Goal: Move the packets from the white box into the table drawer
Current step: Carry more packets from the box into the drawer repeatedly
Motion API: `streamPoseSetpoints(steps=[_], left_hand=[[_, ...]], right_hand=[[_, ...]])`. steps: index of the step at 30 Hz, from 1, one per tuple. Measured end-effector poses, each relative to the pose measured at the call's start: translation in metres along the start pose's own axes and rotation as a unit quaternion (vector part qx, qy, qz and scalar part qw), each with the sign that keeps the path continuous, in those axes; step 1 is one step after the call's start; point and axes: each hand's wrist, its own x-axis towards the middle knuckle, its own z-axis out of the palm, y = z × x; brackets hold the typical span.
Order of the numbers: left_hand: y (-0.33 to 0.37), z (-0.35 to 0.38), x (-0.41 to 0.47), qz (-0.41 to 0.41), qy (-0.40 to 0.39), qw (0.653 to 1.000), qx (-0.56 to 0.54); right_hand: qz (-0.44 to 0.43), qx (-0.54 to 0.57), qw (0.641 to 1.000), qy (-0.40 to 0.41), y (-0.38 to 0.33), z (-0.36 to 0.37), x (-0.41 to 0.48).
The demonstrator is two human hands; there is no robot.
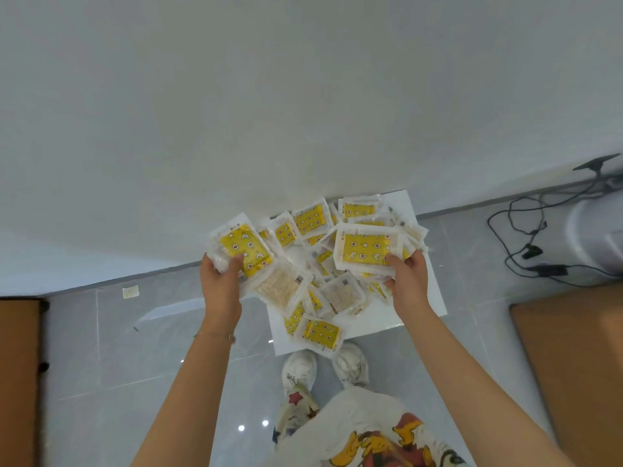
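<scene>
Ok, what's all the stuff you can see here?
white box: one, white, on floor by wall
packets: many, yellow and clear, heaped in box
cables: several, black, floor at right
paper scrap: one, pale, floor at left
brown panels: two, brown, side edges
shoes: two, white, below box
left hand: one, grip on packets, over box
right hand: one, grip on packets, over box

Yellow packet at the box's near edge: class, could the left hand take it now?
Probably not yet: nothing covers the yellow packet, but the left hand is full, gripping other packets.
</scene>
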Motion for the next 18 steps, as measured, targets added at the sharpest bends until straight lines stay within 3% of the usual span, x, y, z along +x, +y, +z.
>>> streamPoseSetpoints(steps=[6, 18], left_hand=[[0.03, 0.01, -0.077, -0.044, 0.001, 0.997, -0.058], [0.073, -0.038, -0.14, -0.013, 0.083, 0.985, -0.151]], right_hand=[[-0.006, -0.065, 0.996, -0.059, -0.045, -0.001, -0.051], [-0.037, -0.177, 0.957, -0.225, -0.09, 0.026, -0.124]])
